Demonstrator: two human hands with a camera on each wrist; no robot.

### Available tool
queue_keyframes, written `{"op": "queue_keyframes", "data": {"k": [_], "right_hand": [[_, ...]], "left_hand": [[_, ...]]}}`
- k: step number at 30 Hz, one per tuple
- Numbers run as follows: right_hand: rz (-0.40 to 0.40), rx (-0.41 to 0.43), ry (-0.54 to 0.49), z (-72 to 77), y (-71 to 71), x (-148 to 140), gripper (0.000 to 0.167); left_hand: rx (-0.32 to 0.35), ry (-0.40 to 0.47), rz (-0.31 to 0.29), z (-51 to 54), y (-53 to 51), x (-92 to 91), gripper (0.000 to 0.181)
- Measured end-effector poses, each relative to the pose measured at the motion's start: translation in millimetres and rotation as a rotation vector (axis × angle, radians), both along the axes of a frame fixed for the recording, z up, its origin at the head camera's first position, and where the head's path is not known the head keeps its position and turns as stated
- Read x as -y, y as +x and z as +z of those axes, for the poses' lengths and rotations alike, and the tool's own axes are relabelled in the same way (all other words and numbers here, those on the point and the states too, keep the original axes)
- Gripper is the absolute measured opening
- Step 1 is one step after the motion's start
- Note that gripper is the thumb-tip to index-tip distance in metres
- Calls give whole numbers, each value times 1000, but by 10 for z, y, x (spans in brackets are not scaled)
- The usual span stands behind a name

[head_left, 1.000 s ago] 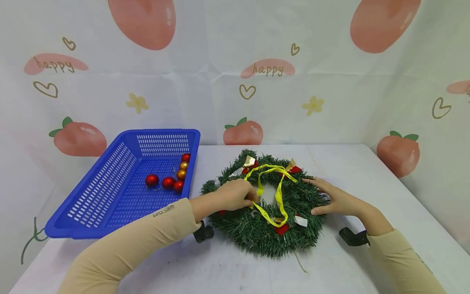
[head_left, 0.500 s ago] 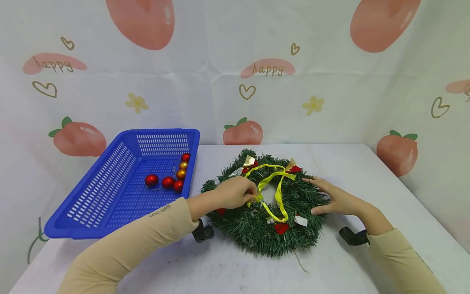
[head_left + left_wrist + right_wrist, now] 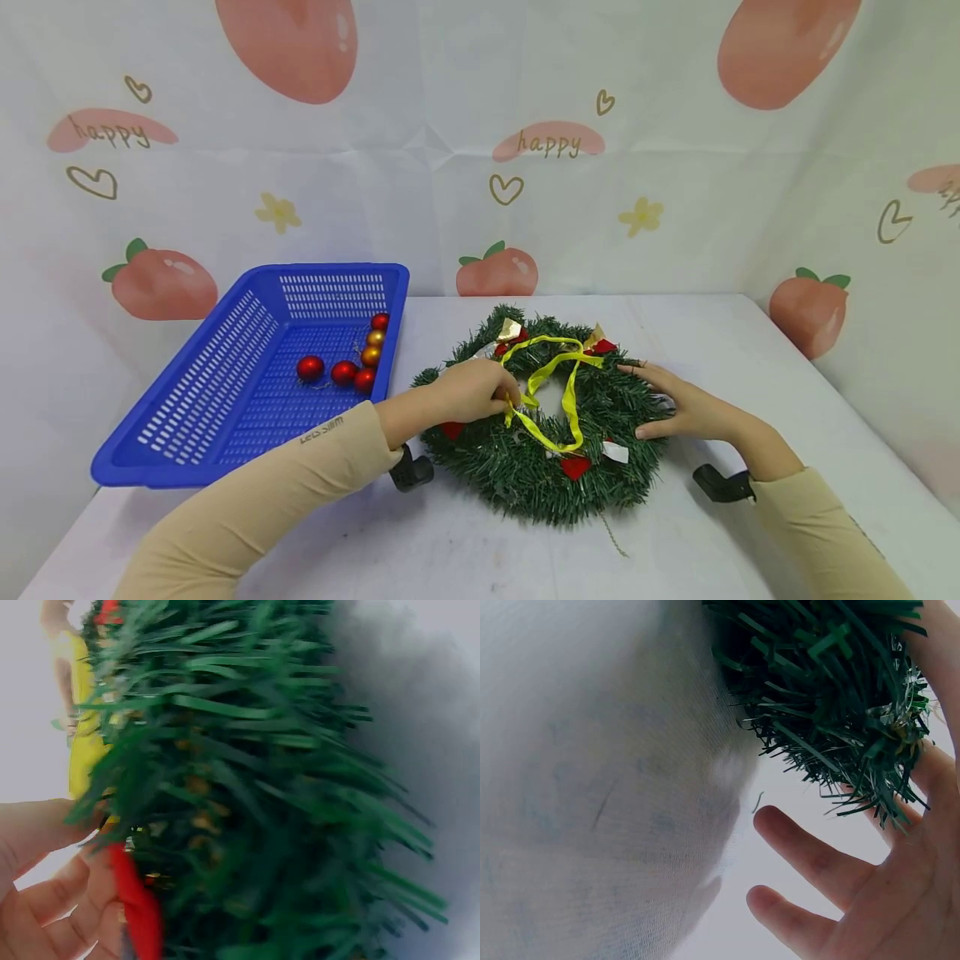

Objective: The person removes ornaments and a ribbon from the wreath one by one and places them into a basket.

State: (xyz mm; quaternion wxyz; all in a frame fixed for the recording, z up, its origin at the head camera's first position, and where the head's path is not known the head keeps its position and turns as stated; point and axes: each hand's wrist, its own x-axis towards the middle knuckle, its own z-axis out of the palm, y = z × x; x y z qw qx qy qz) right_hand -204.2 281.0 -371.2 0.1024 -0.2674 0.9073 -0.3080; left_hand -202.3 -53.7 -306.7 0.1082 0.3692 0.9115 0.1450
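A green tinsel wreath lies flat on the table, with red, gold and white decorations set around it. A yellow ribbon loops loosely over its centre hole. My left hand pinches the ribbon between thumb and fingers at the left side of the hole; in the left wrist view a red decoration is close to those fingers. On the wreath's right edge rests my right hand, its fingers spread. The right wrist view shows the tinsel lying against the hand, with two fingers extended under or beside it.
To the left stands a blue perforated basket holding several red and gold baubles. A thin gold cord trails from the wreath's front onto the white table. A printed cloth hangs behind.
My left hand has drawn slightly left, pulling the ribbon with it. The ribbon's inner strand has shifted and its front loop has risen a little. My right hand has stayed in place.
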Motion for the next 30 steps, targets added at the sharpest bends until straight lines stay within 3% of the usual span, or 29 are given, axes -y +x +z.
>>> {"op": "queue_keyframes", "data": {"k": [5,10,18,30], "right_hand": [[0,-3,-1,3,3,3,87],[4,-9,-3,13,6,10,87],[2,-9,-5,19,7,17,87],[2,-7,-3,27,6,17,87]], "left_hand": [[44,-35,-8,-26,-11,-18,22],[10,-70,-2,-46,-21,-23,18],[-28,72,5,-7,-28,37,13],[-30,263,81,186,-59,119,18]]}}
